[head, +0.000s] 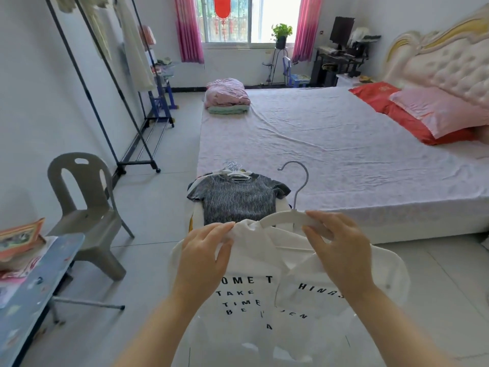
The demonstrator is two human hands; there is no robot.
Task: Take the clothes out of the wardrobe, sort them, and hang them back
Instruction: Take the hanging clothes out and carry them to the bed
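A white T-shirt [254,295] with black lettering hangs in front of me over the floor. My left hand [203,258] pinches its collar at the left shoulder. My right hand [341,250] grips the right arm of a white hanger [283,217] with a grey metal hook, partly inside the collar. Behind it, a grey knitted top [238,200] on a hanger lies on a pile of clothes at the bed's near corner. The black clothes rack [105,83] stands at the left wall with pale garments [132,43] hanging on it.
A large bed [344,144] with folded bedding [227,96] and pillows [428,112] fills the right. A grey plastic chair [87,207] stands at left, beside a small blue table [31,292] with books. A tiled floor strip runs between rack and bed.
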